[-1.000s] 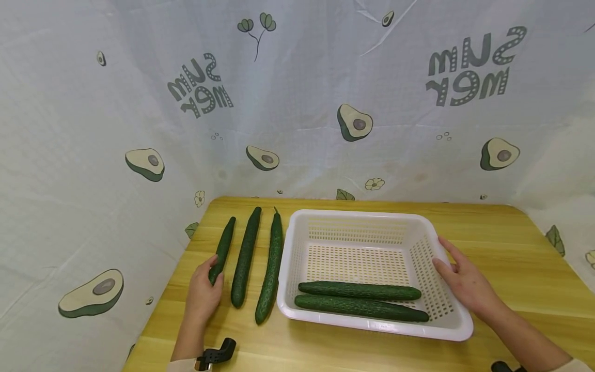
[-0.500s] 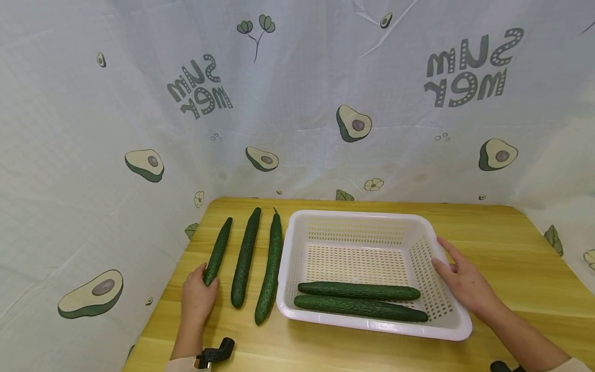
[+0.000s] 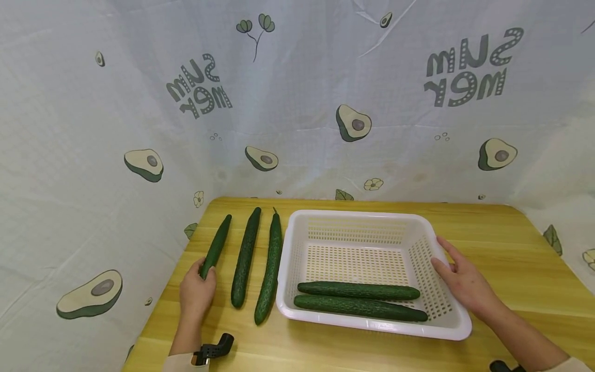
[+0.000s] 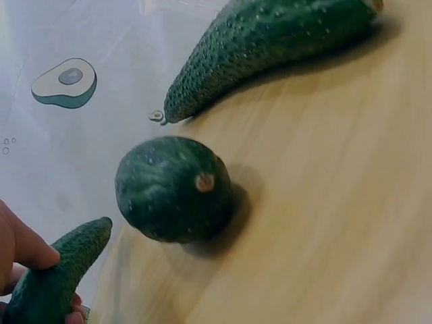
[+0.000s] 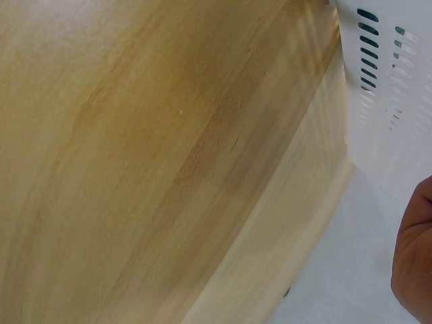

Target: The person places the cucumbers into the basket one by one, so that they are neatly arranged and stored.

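Observation:
My left hand [image 3: 197, 293] grips the near end of a slim green cucumber [image 3: 216, 245] at the table's left side. In the left wrist view, the thumb lies along that cucumber [image 4: 79, 250] and fingertips show beneath it. Two more cucumbers lie to its right, a straight one [image 3: 246, 258] and a longer one with a stem [image 3: 269, 268]. On the right, my right hand [image 3: 470, 285] holds the side rim of a white perforated plastic basket [image 3: 372, 326], thumb over the edge. Inside the basket, two cucumbers [image 3: 359, 291] lie crosswise along the near wall.
A wooden table [image 3: 502, 248] carries everything. Behind it and on both sides hangs a white curtain [image 3: 297, 93] printed with avocados and lettering. The right wrist view mostly shows tabletop [image 5: 169, 169] beside the basket wall [image 5: 378, 88].
The left hand has shifted slightly left with its cucumber, whose near end now appears lifted. The right hand, the basket and the other cucumbers look unmoved.

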### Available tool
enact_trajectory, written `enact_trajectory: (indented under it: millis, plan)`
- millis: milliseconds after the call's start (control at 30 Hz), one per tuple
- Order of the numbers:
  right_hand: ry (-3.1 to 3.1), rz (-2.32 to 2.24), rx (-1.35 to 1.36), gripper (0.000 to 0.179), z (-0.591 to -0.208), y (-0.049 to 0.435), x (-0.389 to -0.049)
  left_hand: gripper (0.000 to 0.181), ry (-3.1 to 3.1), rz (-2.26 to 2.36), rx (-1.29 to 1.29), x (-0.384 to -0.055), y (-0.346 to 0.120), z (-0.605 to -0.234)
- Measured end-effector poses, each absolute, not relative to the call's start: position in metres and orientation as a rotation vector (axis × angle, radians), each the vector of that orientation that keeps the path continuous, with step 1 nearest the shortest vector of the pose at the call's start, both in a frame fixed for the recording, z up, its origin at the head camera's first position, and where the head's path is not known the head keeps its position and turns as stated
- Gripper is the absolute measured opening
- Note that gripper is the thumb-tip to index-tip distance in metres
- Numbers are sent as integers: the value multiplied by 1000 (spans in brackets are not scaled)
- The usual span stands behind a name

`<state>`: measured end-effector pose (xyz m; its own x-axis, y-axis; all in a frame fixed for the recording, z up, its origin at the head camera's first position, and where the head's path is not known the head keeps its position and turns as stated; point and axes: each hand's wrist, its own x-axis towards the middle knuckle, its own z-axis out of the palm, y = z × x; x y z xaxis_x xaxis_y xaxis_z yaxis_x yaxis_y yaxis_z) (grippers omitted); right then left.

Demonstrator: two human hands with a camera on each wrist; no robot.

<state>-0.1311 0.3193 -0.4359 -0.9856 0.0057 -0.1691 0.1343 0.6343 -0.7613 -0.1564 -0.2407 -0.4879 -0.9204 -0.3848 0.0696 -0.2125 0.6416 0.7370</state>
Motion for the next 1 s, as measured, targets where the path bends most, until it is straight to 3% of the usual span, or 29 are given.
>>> enact_trajectory:
  millis: [467, 667, 1000]
  plan:
    - [2700, -1272, 126, 74, -436, 320, -132, 51, -2426, -1705, 405, -162, -220, -449]
    - [2691, -1276, 128, 75, -437, 320, -132, 58, -2432, -1781, 261, -166, -205, -439]
    - [2665, -1343, 101, 75, -438, 320, -129, 49, -2471, -1745, -100, -170, -178, -422]
